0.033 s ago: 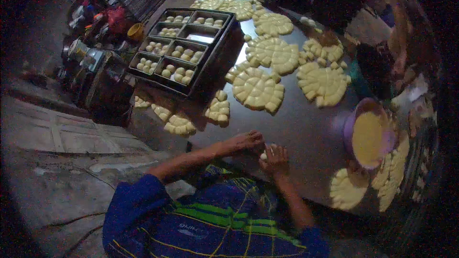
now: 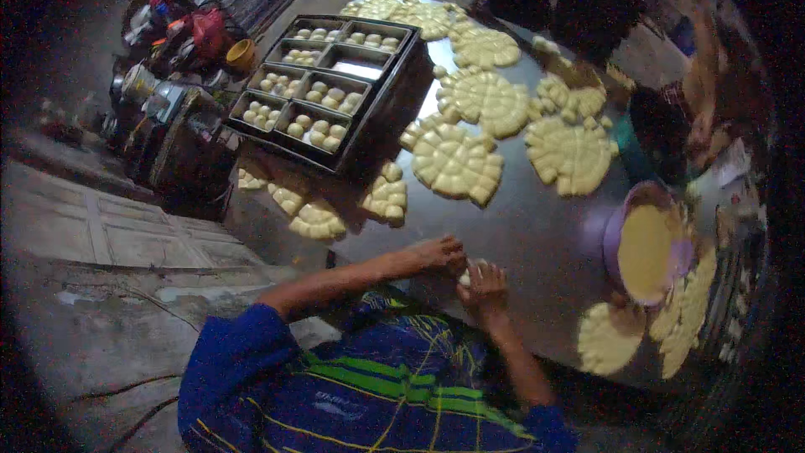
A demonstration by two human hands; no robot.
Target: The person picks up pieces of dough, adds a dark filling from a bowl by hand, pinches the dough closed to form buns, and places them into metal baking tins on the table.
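Both my hands are low over the near edge of the metal table (image 2: 537, 260), close together. A small pale piece of dough (image 2: 464, 278) shows between them, mostly covered by fingers. My right hand (image 2: 486, 289) is bent around this piece. Just to its left, my left hand (image 2: 440, 254) is closed with fingers curled down; whatever it may hold is hidden. Beyond the hands lie scored, flattened rounds of dough, the nearest being a dough round (image 2: 455, 164). Left of that sits a smaller cut dough slab (image 2: 385, 195).
A dark divided tray (image 2: 340, 159) of dough balls stands at the left, one compartment without balls. A purple tub (image 2: 615, 231) with yellowish contents is at the right, near more dough slabs (image 2: 610, 338). Another person's arm (image 2: 703, 92) shows at far right.
The view has shifted slightly, so the table things sit a little lower and further right. My hands keep nearly the same pose around the small dough piece.
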